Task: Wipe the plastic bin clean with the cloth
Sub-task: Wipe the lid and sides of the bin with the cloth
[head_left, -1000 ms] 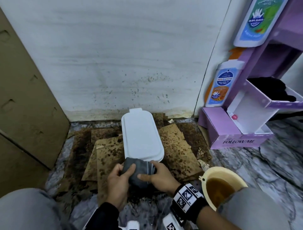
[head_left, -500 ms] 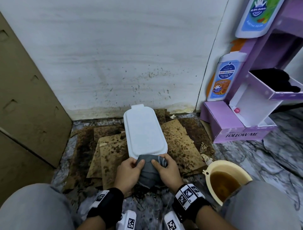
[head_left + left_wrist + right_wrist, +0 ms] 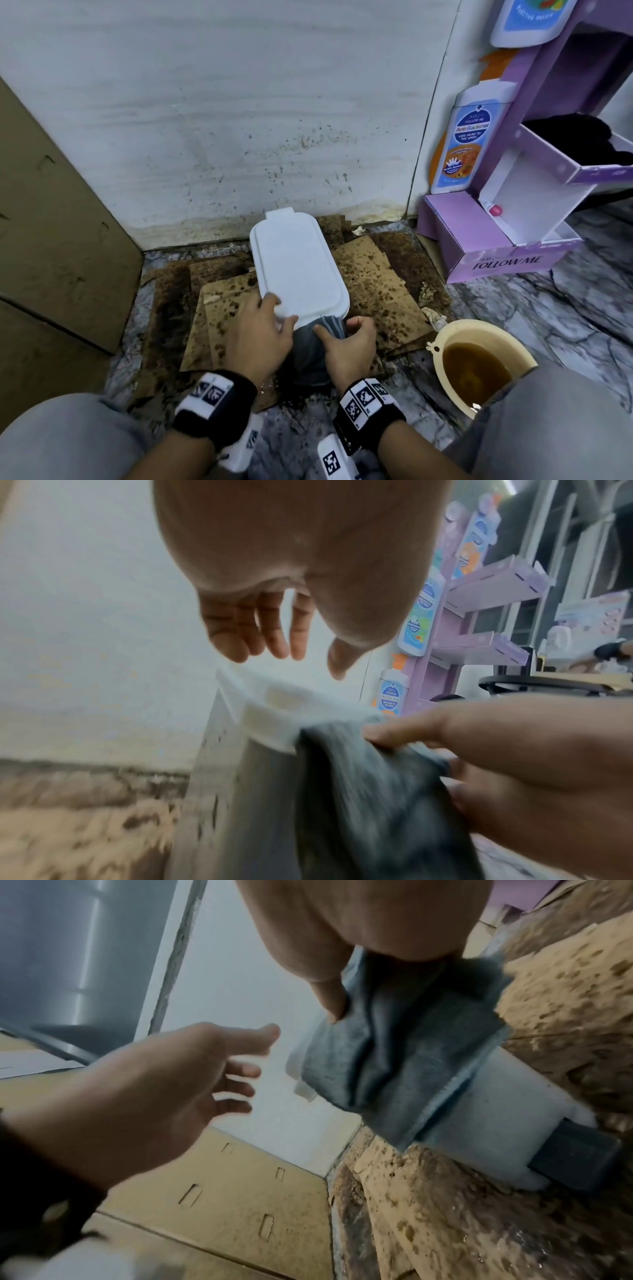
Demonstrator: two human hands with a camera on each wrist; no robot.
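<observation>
The plastic bin is grey with a white lid and stands on stained cardboard by the wall. A grey cloth hangs over its near end. My right hand pinches the cloth against the bin, thumb on the fabric and fingers curled. My left hand is at the lid's near-left corner with its fingers spread and straight. The left wrist view shows the left hand open just above the lid's edge, beside the cloth. In the right wrist view the right hand's thumb presses the cloth.
A yellow basin of brown water sits at the right by my knee. A purple cardboard display stand fills the right corner. A brown cardboard panel leans at the left. Spotted wet cardboard covers the floor around the bin.
My left hand has let go of the cloth and moved up to the lid's near-left corner, fingers spread. The right hand still holds the cloth at the bin's near end.
</observation>
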